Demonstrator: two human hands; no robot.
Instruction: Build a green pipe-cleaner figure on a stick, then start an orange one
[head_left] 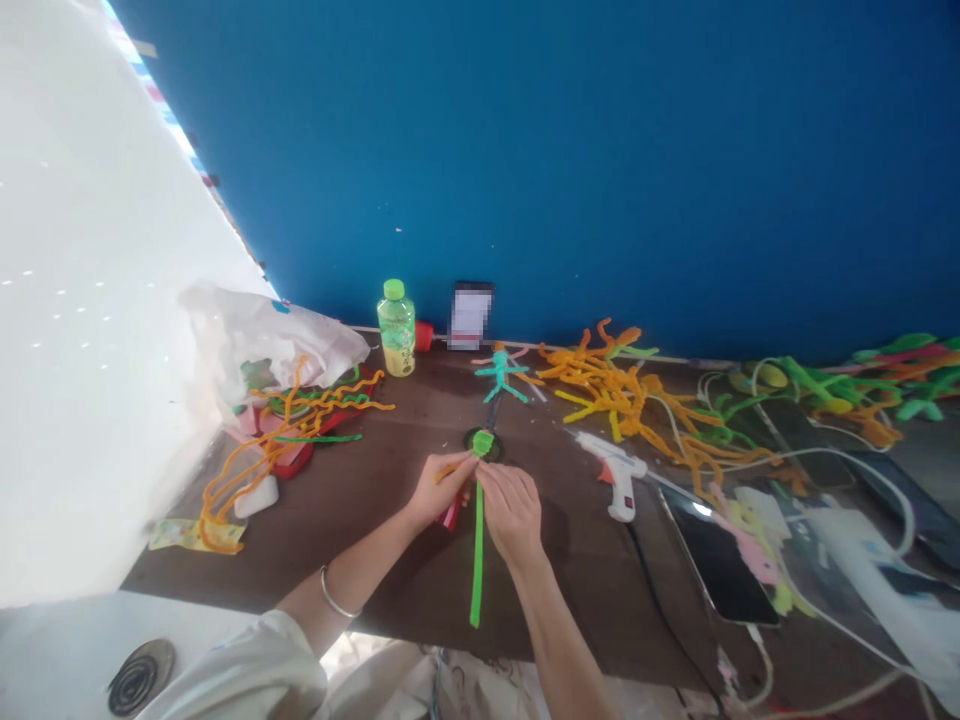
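A bright green pipe cleaner (477,560) is pinched between my two hands at the middle of the table. Its upper end (482,442) is wound into a small flat coil, and the straight tail hangs down toward me. My left hand (441,490) grips it from the left, just below the coil, with a short orange piece showing by the fingers. From the right, my right hand (514,508) closes on the same spot, fingertips meeting the left ones. Under the left hand lies a red and white object (451,515), mostly covered. A turquoise pipe-cleaner figure (501,372) lies beyond the hands.
A white glue gun (621,475) with a cord lies right of my hands, beside a smartphone (720,555). Orange pipe-cleaner pieces (615,385) are heaped behind it. Orange wavy stems (300,405) lie left. A bottle (397,335) and propped phone (470,318) stand by the blue wall.
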